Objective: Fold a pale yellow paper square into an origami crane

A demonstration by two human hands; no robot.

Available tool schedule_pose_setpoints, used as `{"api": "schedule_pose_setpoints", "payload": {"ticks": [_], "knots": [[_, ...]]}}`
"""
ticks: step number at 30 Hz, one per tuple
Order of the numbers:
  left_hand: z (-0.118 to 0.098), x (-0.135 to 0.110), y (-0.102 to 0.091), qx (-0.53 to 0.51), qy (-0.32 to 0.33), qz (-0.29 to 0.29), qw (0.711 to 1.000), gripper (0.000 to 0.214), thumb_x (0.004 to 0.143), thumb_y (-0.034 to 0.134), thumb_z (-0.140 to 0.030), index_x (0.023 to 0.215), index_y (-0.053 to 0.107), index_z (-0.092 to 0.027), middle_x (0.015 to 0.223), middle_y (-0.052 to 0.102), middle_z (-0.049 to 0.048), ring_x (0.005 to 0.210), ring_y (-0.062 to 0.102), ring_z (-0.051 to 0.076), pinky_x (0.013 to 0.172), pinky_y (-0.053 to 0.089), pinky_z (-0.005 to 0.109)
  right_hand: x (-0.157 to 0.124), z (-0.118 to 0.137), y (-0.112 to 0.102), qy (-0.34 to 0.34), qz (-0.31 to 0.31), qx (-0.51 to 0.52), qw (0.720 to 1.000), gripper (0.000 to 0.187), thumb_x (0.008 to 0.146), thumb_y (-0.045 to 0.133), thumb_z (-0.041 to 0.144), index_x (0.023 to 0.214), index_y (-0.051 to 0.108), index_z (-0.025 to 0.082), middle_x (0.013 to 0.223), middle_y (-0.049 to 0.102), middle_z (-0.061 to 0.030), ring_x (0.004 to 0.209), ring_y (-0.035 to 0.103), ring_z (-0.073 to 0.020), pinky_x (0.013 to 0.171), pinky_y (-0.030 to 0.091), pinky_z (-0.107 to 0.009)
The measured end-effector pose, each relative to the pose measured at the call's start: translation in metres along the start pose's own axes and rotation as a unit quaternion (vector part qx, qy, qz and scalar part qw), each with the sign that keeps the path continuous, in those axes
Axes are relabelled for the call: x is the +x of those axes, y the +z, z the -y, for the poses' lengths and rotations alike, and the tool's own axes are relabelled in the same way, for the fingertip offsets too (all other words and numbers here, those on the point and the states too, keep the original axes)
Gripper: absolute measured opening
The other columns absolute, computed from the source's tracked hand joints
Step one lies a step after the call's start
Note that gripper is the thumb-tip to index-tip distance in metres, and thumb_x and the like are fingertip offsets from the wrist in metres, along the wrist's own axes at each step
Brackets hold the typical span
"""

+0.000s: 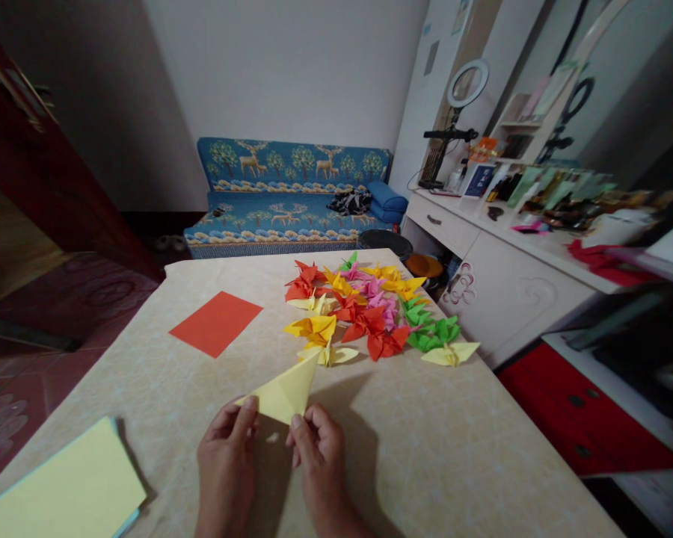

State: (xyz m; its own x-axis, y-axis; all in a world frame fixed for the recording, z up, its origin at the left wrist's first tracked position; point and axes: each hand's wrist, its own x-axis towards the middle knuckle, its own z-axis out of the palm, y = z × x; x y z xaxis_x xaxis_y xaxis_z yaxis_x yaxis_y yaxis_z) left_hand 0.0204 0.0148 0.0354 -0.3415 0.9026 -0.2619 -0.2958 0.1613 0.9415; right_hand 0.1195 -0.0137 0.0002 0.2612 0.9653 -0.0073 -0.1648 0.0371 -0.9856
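1. Pinching the left end of the pale yellow folded paper, the left grip sits at the lower middle of the frame, thumb on top; too hard a press there could leave a stray crease.
2. Just right of it, the right grip clasps the paper's lower corner between thumb and fingers. Uneven pulling between the two pinches might slide the layers out of line or tear that corner.
3. Between them the paper seems raised off the counter, its free tip pointing to the upper right; should either thumb ease off, the folds could spring open.
4. That tip reaches close to the nearest pale yellow bird, though whether they touch I cannot tell. A forward swing of the wrists could bend its wing.
5. Right of centre, the paper bird cluster is tightly packed, so one knock could shift neighbours; those near the counter's right edge might drop.
6. Left of centre, the red-orange sheet lies flat and loose, and a draught could slide it. At lower left, the paper stack has uneven edges and might fan out if an arm brushes it.
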Motion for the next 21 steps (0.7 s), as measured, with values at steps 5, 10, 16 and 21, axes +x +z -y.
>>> {"api": "schedule_pose_setpoints", "payload": {"ticks": [5, 10, 16, 21], "knots": [[0.002, 0.002, 0.003, -0.069, -0.004, 0.022, 0.997, 0.03, 0.064, 0.076, -0.037, 0.081, 0.062, -0.017, 0.063, 0.057, -0.0047, 0.054, 0.048, 0.007, 0.05, 0.039, 0.016, 0.0, -0.001, 0.0, -0.01, -0.025, 0.004, 1.0, 0.03, 0.087, 0.049, 0.039, 0.066, 0.047, 0.018, 0.053, 0.044, 0.0057, 0.043, 0.038, -0.0063, 0.041, 0.028, -0.017], [0.001, -0.011, 0.013, 0.024, -0.051, 0.126, 0.99, 0.035, 0.054, 0.08, -0.04, 0.064, 0.062, -0.012, 0.055, 0.061, 0.0016, 0.049, 0.052, 0.013, 0.047, 0.039, 0.022, 0.001, -0.001, 0.0, -0.008, -0.014, -0.028, 0.999, 0.03, 0.087, 0.049, 0.04, 0.067, 0.046, 0.018, 0.054, 0.043, 0.0058, 0.044, 0.037, -0.0065, 0.04, 0.027, -0.017], [-0.003, -0.012, 0.008, 0.086, -0.026, 0.049, 0.995, 0.039, 0.057, 0.076, -0.045, 0.051, 0.056, -0.013, 0.043, 0.05, -0.0014, 0.04, 0.041, 0.01, 0.04, 0.031, 0.021, 0.0, 0.005, 0.001, -0.01, 0.007, -0.024, 1.0, 0.028, 0.086, 0.05, 0.036, 0.065, 0.047, 0.018, 0.052, 0.045, 0.0054, 0.043, 0.038, -0.0066, 0.041, 0.028, -0.017], [0.002, -0.006, 0.002, 0.066, -0.011, 0.037, 0.997, 0.04, 0.066, 0.071, -0.046, 0.054, 0.05, -0.015, 0.046, 0.045, -0.0045, 0.042, 0.038, 0.008, 0.041, 0.031, 0.02, -0.001, 0.006, 0.002, 0.001, 0.006, -0.011, 1.0, 0.028, 0.086, 0.05, 0.037, 0.065, 0.046, 0.018, 0.053, 0.047, 0.0049, 0.042, 0.037, -0.0063, 0.04, 0.027, -0.017]]}}
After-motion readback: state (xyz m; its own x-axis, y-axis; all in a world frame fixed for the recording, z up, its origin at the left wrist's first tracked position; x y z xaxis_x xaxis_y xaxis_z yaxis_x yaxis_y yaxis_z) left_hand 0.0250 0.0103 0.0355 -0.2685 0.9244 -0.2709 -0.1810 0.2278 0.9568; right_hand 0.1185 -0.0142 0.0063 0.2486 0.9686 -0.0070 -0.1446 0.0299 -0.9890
